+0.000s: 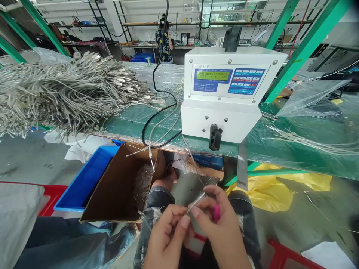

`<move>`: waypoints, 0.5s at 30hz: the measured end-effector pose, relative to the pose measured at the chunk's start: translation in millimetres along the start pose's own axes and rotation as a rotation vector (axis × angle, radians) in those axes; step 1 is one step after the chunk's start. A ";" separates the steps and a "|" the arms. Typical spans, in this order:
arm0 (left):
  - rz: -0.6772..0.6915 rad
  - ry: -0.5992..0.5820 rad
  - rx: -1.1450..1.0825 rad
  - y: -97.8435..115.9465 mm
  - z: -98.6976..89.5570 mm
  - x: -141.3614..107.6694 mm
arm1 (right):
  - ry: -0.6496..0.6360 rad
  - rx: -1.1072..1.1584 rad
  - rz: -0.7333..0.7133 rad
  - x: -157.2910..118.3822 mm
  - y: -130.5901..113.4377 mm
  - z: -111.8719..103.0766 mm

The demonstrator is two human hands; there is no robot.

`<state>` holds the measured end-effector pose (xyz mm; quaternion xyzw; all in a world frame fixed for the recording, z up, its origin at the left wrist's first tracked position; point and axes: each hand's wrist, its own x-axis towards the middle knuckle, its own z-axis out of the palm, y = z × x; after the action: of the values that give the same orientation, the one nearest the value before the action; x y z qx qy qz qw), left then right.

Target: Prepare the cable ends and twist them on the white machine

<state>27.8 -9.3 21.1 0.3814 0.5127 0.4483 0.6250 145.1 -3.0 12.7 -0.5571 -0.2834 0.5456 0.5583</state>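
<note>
Above my lap, my left hand point(169, 234) pinches the tip of a thin, pale cable point(197, 201) between thumb and finger. My right hand point(221, 228) grips the same cable slightly farther along, its fingertips close to the left ones. Also held in the right hand is a small tool with a pink handle point(216, 213) and a thin pointed tip facing up; its exact kind is unclear. The cable's end is partly covered by my fingers. Beyond my hands, a white wire-twisting machine point(221, 112) with a keypad and a black clamp point(215, 137) stands on the bench.
A big heap of grey cables point(70, 91) lies on the green bench point(129, 121) at left. Below are an open cardboard box point(112, 194) and a blue bin point(75, 186). More cables point(316, 141) lie at right. A person point(164, 41) is at the far shelves; another's jeans point(70, 243) show at left.
</note>
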 end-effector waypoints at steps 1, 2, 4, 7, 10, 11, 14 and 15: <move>-0.016 -0.041 -0.023 -1.2 -1.9 0.9 | -0.014 0.022 0.034 1.3 -2.4 0.7; -0.032 -0.072 -0.044 -2.6 -3.7 1.8 | -0.033 0.047 0.068 2.7 -4.9 1.4; -0.065 -0.109 -0.084 -5.4 -6.7 3.4 | -0.072 0.102 0.130 5.0 -9.0 2.7; -0.104 -0.143 -0.123 -7.5 -9.2 4.6 | -0.102 0.150 0.176 6.1 -9.9 2.6; -0.129 -0.167 -0.129 -6.8 -10.1 4.7 | -0.135 0.138 0.170 4.5 -6.4 -1.9; -0.133 -0.175 -0.130 -6.3 -10.2 4.7 | -0.161 0.132 0.160 3.8 -5.5 -4.2; -0.138 -0.205 -0.134 -5.9 -10.7 5.4 | -0.280 0.114 0.119 2.4 -6.1 -11.8; -0.146 -0.223 -0.136 -6.3 -11.1 5.8 | -0.321 0.103 0.103 2.4 -7.4 -14.0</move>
<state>18.5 -5.5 11.4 0.3472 0.4351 0.3902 0.7334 160.9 -3.6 15.8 -0.4473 -0.3116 0.6691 0.5050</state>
